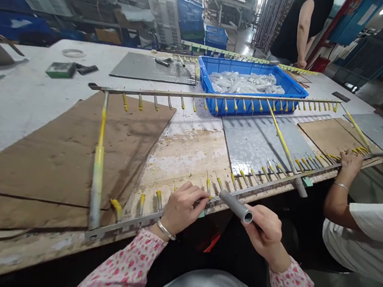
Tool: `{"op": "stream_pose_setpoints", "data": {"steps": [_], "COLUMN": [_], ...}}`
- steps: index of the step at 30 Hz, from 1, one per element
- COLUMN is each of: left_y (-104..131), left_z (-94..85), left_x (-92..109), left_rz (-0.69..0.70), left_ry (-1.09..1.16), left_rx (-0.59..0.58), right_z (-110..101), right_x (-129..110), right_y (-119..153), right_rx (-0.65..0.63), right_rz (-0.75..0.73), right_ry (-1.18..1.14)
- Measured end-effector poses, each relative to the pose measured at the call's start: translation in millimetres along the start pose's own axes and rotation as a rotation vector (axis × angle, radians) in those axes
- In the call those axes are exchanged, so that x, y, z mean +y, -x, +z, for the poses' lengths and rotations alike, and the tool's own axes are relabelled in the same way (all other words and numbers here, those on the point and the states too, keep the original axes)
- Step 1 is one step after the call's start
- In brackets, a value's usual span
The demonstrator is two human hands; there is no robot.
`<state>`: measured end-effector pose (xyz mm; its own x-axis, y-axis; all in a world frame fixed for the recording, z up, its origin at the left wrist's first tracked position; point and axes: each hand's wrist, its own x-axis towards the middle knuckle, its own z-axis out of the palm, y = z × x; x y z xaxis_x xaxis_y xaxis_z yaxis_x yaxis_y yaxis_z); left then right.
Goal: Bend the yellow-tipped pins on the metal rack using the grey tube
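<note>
My right hand (pixel 265 230) is wrapped around a short grey metal tube (pixel 236 207), whose hollow end faces me. The tube's far end reaches the near bar (pixel 252 188) of a long metal rack. Thumb and forefinger of my left hand (pixel 182 208) are pinched together at that bar, beside a small yellow-coated peg (pixel 208 184) with a thin wire hook. What lies between the fingertips is too small to make out. Several similar yellow-coated pegs stand along the near bar, and more hang from the far bar (pixel 163 93).
A blue crate (pixel 211 106) holds clear plastic-looking pieces behind the rack. Cardboard (pixel 58 153) and grey sheets (pixel 266 144) lie beneath it. At right, a co-worker's hand (pixel 350 163) touches the same rack. Another person (pixel 302 26) stands beyond the table. A green box (pixel 61 69) sits at left.
</note>
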<state>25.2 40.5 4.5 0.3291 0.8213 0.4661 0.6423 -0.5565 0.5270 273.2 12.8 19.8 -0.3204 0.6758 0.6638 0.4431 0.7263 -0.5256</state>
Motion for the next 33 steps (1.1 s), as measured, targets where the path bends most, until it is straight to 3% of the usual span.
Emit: {"op": "stream_pose_setpoints", "data": {"steps": [3, 5, 8, 12, 18, 22, 25, 29, 33], "left_y": [1, 2, 3, 2, -8, -23, -23, -12, -6], "left_z": [-0.1, 0.7, 2.2, 1.7, -1.2, -1.7, -3.1, -6.8, -8.7], "left_x": [-1, -2, -4, -1, 10, 14, 7, -9, -14], "left_rz": [0.002, -0.014, -0.111, -0.197, -0.126, -0.09, -0.121, -0.292, -0.384], "left_ry": [-0.013, -0.012, -0.088, -0.309, -0.547, -0.636, -0.514, -0.213, 0.082], "left_rx": [-0.006, 0.016, 0.132, 0.26, -0.03, -0.122, -0.121, -0.013, -0.056], "right_z": [9, 13, 13, 12, 24, 30, 33, 38, 41], "right_x": [7, 12, 16, 19, 27, 29, 29, 29, 30], "right_y": [5, 7, 8, 13, 28, 35, 38, 40, 43], "right_rx": [-0.02, 0.06, 0.212, 0.176, 0.15, 0.195, 0.216, 0.247, 0.276], "right_rz": [0.071, 0.185, 0.257, 0.29, 0.281, 0.283, 0.29, 0.298, 0.313], "right_ry": [0.043, 0.049, 0.015, -0.011, -0.014, -0.019, -0.03, -0.042, -0.061]}}
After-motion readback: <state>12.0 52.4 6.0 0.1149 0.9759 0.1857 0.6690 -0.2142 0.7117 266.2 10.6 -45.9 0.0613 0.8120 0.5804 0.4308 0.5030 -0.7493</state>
